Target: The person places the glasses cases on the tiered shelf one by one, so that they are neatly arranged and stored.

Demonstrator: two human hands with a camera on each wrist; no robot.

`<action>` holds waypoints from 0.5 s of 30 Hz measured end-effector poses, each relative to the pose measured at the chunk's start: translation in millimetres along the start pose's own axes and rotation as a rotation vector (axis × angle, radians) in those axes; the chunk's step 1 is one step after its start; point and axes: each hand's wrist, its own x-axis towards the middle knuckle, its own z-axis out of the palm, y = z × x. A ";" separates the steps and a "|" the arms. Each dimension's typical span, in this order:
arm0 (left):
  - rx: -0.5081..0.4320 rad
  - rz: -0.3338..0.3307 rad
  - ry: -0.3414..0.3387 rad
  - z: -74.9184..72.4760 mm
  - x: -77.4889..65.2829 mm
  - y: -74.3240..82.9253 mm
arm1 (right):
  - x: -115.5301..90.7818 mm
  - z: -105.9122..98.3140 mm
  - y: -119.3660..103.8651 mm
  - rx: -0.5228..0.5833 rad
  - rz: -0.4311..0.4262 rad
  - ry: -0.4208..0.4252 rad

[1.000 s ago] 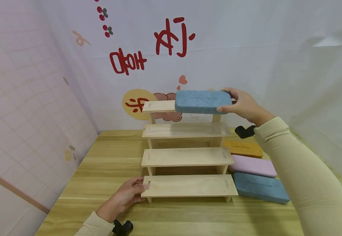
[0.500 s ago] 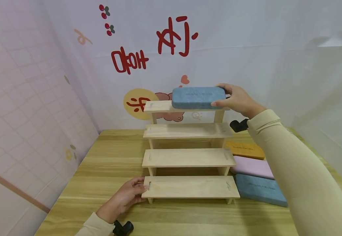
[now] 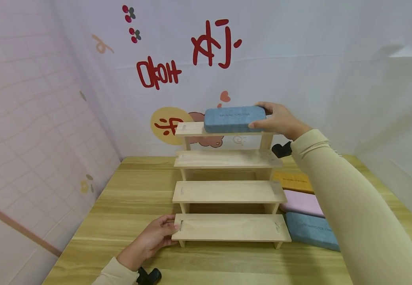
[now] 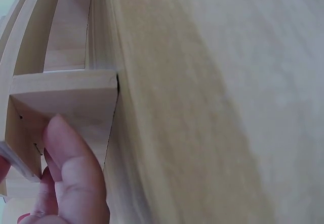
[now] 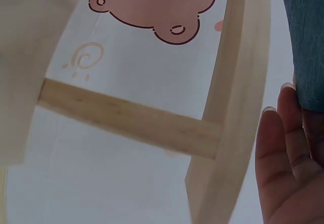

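Observation:
A four-step wooden rack (image 3: 227,192) stands on the wooden table (image 3: 127,206). On its top step lies a blue case (image 3: 234,118), and my right hand (image 3: 275,118) grips the case's right end, thumb in front, fingers behind. The right wrist view shows that blue case (image 5: 306,42) against my right hand's fingers (image 5: 283,158), with the rack's top shelf (image 5: 238,97) beside them. My left hand (image 3: 156,237) holds the left end of the lowest step; in the left wrist view its fingers (image 4: 71,178) lie against the rack's wood (image 4: 66,102).
To the right of the rack an orange case (image 3: 293,181), a pink case (image 3: 302,208) and a second blue case (image 3: 310,233) lie on the table. A white backdrop with red letters hangs behind. A pink tiled wall closes the left side.
My right hand has carried the blue case leftward and down onto the top step. My left hand has stayed at the lowest step.

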 end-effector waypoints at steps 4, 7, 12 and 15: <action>-0.009 0.001 -0.005 0.4 0.7 0.1 | 3.3 0.2 1.2 -0.001 0.022 -0.011; -0.011 0.001 -0.003 0.6 0.8 -0.3 | 5.9 0.0 1.8 -0.002 0.037 -0.024; -0.006 0.001 0.001 0.9 1.4 -0.5 | 9.6 -1.0 2.9 0.000 0.049 -0.054; -0.005 0.001 0.001 1.1 1.8 -0.3 | 10.7 -1.8 3.3 0.020 0.054 -0.071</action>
